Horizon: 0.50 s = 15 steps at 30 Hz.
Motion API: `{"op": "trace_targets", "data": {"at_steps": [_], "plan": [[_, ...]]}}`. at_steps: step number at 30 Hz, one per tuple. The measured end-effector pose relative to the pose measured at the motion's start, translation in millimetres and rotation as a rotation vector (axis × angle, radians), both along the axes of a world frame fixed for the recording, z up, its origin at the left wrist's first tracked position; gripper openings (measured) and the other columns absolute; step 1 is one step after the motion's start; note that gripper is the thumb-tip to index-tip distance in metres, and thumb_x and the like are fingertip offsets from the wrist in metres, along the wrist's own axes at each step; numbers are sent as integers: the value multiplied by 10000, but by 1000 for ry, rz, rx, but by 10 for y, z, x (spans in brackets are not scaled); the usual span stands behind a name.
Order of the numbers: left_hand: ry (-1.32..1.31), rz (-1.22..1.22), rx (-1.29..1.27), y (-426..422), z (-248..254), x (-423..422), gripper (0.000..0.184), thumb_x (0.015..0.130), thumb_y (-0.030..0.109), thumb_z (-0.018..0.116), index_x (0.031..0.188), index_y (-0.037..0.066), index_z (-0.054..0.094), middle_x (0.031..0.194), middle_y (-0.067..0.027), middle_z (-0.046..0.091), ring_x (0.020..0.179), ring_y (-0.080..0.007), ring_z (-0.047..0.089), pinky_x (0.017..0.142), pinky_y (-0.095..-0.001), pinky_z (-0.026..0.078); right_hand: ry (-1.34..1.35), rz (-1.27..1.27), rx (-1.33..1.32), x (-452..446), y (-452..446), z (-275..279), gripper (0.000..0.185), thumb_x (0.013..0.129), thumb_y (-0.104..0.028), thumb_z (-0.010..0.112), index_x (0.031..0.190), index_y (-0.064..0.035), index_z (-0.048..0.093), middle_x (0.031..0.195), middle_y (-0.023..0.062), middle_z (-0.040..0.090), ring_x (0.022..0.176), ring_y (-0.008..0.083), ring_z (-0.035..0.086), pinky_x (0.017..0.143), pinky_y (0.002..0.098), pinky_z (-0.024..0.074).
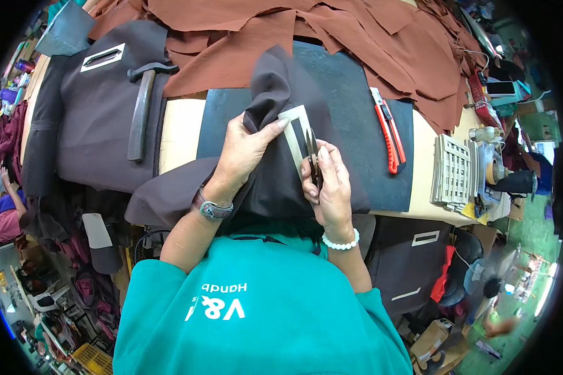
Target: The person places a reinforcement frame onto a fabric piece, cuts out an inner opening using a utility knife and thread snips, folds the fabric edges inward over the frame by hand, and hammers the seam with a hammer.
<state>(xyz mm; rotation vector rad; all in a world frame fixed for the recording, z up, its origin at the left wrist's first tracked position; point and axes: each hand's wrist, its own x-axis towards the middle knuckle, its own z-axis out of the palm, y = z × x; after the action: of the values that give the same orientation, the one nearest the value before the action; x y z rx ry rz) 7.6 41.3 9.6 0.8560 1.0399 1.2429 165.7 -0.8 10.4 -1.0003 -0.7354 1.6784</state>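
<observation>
My left hand [245,153] is closed on a dark brown fabric piece [280,78], its thumb at the upper edge of a white rectangular patch [292,145]. The fabric is bunched up and folded around that hand. My right hand [330,184] is closed around small dark scissors [313,159]. Their pointed blades lie over the patch's right side, near its narrow slot; I cannot tell whether they touch it. A black cutting mat [350,87] lies under the fabric. On the mat's right side rests a red utility knife [389,134].
A hammer [142,112] lies on stacked dark fabric pieces [106,137] at left, where the top one carries a white slotted patch [102,57]. Rust-brown material [413,44] covers the table's far side. White slotted frames [451,172] are stacked at the right edge. A person [6,215] is at far left.
</observation>
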Motion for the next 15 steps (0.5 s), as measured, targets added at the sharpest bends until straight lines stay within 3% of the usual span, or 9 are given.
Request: {"op": "trace_targets", "data": {"at_steps": [5, 7, 10, 15], "plan": [[-118, -20, 5, -1, 42, -2, 209, 833, 64, 664, 1024, -13, 628, 966, -47, 652, 835, -94, 599, 777, -239, 489, -79, -21, -8, 113, 31, 167, 228, 981, -259, 434, 1104, -67, 450, 689, 39, 538, 402, 15, 338, 346, 146, 222], [-150, -43, 27, 2, 79, -2, 204, 831, 57, 664, 1021, -12, 634, 971, -48, 653, 844, -97, 601, 786, -241, 487, 244, -18, -101, 217, 26, 149, 223, 978, -261, 440, 1098, -73, 445, 686, 49, 549, 394, 13, 334, 342, 145, 217], [-156, -75, 55, 1, 181, 2, 204, 834, 48, 658, 1026, -15, 637, 978, -47, 655, 868, -99, 601, 804, -242, 484, -118, 37, 1, 266, 14, 323, 204, 973, -238, 454, 1087, -70, 435, 678, 63, 555, 386, 10, 317, 349, 140, 209], [-159, -181, 59, -22, 340, 17, 215, 835, 41, 654, 1041, -18, 636, 979, -41, 655, 887, -93, 597, 815, -235, 479, -162, 64, 35, 367, 17, 212, 171, 963, -214, 478, 1043, -72, 427, 670, 72, 568, 385, 10, 307, 352, 146, 203]]}}
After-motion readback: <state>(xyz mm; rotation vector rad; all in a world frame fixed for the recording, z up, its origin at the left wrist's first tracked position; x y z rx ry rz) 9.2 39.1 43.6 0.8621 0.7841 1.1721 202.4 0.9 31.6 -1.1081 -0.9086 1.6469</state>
